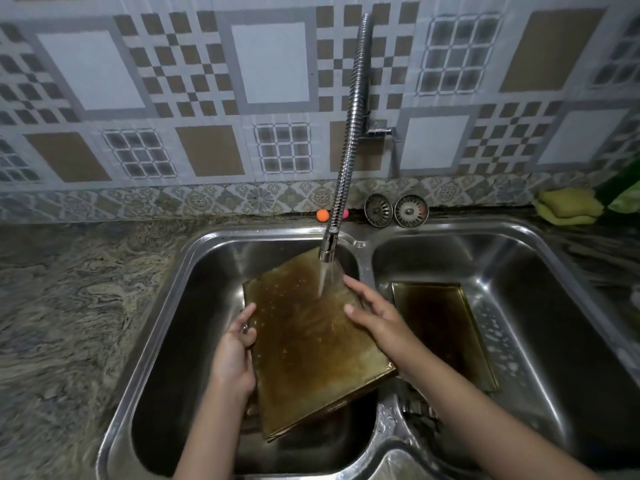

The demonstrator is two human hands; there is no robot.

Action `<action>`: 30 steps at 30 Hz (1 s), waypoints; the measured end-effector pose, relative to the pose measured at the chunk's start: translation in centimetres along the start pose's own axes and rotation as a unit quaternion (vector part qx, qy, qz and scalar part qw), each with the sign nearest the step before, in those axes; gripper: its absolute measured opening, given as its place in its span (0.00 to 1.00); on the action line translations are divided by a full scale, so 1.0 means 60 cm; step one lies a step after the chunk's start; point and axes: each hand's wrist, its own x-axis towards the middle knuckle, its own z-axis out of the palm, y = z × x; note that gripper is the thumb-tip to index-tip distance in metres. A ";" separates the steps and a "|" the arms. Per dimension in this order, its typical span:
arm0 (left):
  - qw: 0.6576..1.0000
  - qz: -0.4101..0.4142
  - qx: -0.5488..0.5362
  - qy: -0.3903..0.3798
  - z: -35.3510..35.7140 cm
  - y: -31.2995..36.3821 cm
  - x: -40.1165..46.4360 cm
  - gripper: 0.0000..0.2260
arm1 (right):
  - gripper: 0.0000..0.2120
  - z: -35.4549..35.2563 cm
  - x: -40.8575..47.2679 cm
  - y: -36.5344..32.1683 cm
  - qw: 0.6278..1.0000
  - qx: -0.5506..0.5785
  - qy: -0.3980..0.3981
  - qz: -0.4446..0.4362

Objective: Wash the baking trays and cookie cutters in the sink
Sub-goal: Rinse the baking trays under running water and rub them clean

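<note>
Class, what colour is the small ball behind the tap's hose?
Orange ball, seen in the head view.

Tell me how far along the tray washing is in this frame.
Done, apparently: one baking tray lies in the right basin beside soap foam. In hand: the left hand grips a second tray by its edge over the left basin while the right hand rests on it under the running faucet. Left: finishing this rinse; no cookie cutters are visible.

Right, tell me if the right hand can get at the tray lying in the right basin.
Probably yes. The right hand rests with straight fingers on the tray under the tap, gripping nothing, and the other tray lies uncovered just beyond the divider with nothing between them.
</note>
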 end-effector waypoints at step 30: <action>0.822 0.034 0.552 0.137 -0.089 -0.104 0.184 0.09 | 0.32 -0.206 0.076 0.179 0.789 -0.594 0.091 0.127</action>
